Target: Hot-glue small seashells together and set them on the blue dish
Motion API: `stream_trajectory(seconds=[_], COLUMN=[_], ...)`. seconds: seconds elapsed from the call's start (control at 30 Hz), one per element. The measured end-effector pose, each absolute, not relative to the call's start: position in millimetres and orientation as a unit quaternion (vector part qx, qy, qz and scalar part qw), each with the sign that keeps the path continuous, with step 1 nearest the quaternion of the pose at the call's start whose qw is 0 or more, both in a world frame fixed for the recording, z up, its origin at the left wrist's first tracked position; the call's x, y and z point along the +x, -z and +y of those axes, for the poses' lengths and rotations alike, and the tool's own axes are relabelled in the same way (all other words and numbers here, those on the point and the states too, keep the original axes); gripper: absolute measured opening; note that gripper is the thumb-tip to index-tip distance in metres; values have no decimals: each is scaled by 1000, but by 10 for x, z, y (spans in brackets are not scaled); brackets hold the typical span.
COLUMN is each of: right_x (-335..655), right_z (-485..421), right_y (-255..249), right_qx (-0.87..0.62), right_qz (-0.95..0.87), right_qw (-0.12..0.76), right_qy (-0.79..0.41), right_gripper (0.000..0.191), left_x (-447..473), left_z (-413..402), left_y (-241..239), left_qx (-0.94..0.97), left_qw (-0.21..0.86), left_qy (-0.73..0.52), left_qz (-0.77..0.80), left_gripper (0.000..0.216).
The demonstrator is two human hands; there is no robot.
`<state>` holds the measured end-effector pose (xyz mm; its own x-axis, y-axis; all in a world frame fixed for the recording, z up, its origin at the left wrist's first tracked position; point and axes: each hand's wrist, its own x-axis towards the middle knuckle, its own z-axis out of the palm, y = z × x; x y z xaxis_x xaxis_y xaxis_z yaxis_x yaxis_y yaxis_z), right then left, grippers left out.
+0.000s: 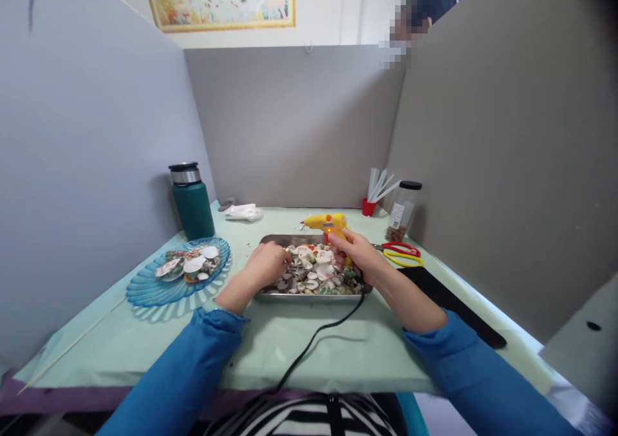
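My right hand (360,254) is wrapped round the grip of a yellow hot glue gun (318,221), held above the far right part of a metal tray (299,298) with its nozzle pointing left. The gun's black cord (316,334) runs down over the front of the table. Seashells (322,272) of many sizes, white, brown and greenish, fill the tray. My left hand (266,265) reaches over the tray's left side, fingers curled and closed down at the shells; whatever they grip is hidden.
On the left, a blue scalloped plate (145,288) bears shells, near a green bottle (193,204) and a thin stick (72,344). White tissue (244,212) lies behind. On the right are red-and-yellow scissors (403,254), a jar (404,214), glue sticks (379,186) in a red cup (369,207) and a black mat (454,304).
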<state>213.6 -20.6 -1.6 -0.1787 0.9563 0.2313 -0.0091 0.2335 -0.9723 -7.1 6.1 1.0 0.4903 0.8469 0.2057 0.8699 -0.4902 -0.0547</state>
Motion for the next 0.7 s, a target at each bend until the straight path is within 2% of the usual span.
stream_trajectory(seconds=[0.53, 0.7], right_x=[2103, 2091], right_z=[-230, -227], right_y=[35, 40], right_qx=[-395, -382], right_qz=[-599, -597], right_qw=[508, 511], right_qy=[-476, -487], right_gripper=[39, 38], left_x=[-59, -51], left_z=[122, 145], left_y=[99, 102], left_qx=[-871, -878], left_qw=[39, 33], left_qy=[56, 67], left_qz=[-487, -473], left_gripper=[20, 13])
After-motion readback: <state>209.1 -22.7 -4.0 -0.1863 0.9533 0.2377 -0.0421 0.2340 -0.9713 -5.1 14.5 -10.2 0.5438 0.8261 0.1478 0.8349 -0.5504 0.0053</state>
